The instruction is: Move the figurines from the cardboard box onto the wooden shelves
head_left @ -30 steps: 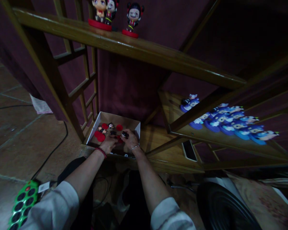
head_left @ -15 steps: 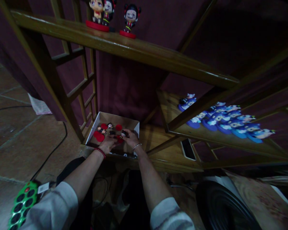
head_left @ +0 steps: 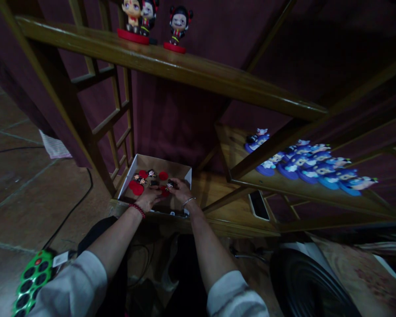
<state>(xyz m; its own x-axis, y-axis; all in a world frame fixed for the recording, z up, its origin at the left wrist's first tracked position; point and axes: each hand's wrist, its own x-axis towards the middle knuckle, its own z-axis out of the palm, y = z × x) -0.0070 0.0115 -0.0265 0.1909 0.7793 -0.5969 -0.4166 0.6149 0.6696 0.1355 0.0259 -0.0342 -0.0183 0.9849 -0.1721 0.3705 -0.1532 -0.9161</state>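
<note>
A shallow white-sided cardboard box (head_left: 188, 176) stands on the low wooden shelf, with several small dark-haired figurines and red discs (head_left: 163, 176) inside. Over its right part, my right hand (head_left: 181, 192) is closed on a small black-haired figurine (head_left: 169, 185). My left hand (head_left: 148, 197) reaches in beside it, fingers closed around a red disc (head_left: 164, 191) just under the figurine. A small dark piece (head_left: 154, 182) lies by the left fingertips. Two figurines (head_left: 139, 178) and a red disc (head_left: 137, 189) lie at the box's left side.
Red-based figurines (head_left: 178, 26) stand on the upper shelf (head_left: 218, 79). Several blue-based figurines (head_left: 297, 163) stand on the right shelf. A phone (head_left: 259, 205) lies on the low shelf. A green object (head_left: 33, 279) is at lower left, a round black object (head_left: 306, 286) at lower right.
The figurine in my right hand has shifted and turned slightly, staying just above the red disc. My left hand has barely moved.
</note>
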